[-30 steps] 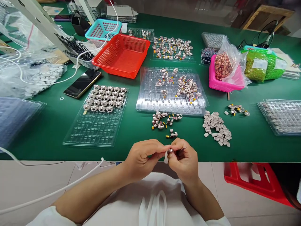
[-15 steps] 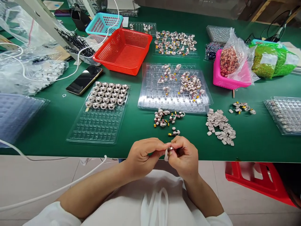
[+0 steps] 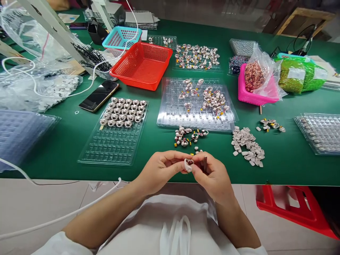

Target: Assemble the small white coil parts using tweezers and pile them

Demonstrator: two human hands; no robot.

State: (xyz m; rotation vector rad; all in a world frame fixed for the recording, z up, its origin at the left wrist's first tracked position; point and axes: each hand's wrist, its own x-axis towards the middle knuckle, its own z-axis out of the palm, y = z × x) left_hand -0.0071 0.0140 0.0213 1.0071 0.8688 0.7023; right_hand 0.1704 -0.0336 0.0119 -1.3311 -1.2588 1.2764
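Observation:
Thumb and fingertips of my left hand (image 3: 160,173) pinch a small beige curved earbud (image 3: 187,165), whose open side shows a dark inside. Against its right edge rest the closed fingertips of my right hand (image 3: 216,177). A thin brown stick (image 3: 205,163) pokes up between the right fingers; its lower end is hidden. Just beyond my hands lies a loose pile of earbud parts (image 3: 183,136) with yellow tabs. To their right is a heap of small beige covers (image 3: 247,145).
At left a clear tray (image 3: 108,145) carries rows of shiny earbuds. A stacked clear tray (image 3: 170,117) holds loose earbud parts. Behind stand a red basket (image 3: 143,83) and a pink basket (image 3: 259,99). A phone (image 3: 99,96) lies left. A red stool (image 3: 292,209) stands below right.
The earbud has turned, so its dark inside now faces up. The brown stick has come into sight between my right fingers. The camera view has shifted slightly.

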